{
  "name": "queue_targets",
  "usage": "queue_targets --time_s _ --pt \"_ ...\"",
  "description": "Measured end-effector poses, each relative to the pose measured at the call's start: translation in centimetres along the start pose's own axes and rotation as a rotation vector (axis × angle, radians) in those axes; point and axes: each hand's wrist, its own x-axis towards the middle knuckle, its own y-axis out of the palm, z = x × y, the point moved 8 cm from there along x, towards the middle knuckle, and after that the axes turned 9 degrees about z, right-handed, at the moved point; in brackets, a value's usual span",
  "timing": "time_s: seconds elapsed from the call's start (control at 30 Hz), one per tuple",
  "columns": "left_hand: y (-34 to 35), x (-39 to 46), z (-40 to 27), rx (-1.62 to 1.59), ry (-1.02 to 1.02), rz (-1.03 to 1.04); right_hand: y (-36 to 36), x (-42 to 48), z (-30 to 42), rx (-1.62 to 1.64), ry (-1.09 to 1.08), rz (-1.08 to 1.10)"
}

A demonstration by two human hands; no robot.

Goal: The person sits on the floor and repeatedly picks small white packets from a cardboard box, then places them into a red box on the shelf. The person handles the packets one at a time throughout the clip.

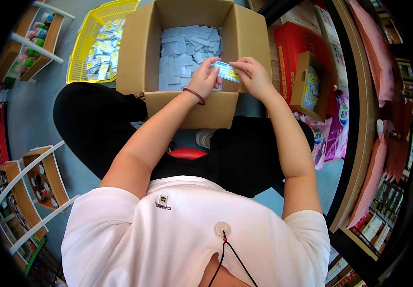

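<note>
Both hands hold one small blue, white and yellow price tag (pixel 227 71) above an open cardboard box (pixel 192 107). My left hand (pixel 205 77) grips the tag's left end between thumb and fingers. At its right end, the fingers of my right hand (pixel 251 74) pinch the edge. Many pale, blank-looking tags (pixel 177 59) lie loosely heaped in the box. To the box's left stands a yellow plastic basket (pixel 75 53) with a pile of printed tags (pixel 104 52), their yellow parts showing.
A small cardboard box (pixel 300 80) holding tags rests tilted on a red box (pixel 286 46) at the right. Pink and purple packages (pixel 336 132) lie below it. Shelving (pixel 353 143) rises along the right side; white-framed wooden display racks (pixel 48 172) stand at the left.
</note>
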Motion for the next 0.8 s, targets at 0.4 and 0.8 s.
queue_targets --time_s 0.4,0.8 --pt "-5.5 0.0 -0.5 -0.116 -0.022 -0.33 0.5 -0.7 -1.5 0.082 0.072 0.025" --pt "-16.3 -2.7 -6.4 -0.331 0.186 -0.862 1.2 -0.3 -1.1 0.074 0.117 0.155"
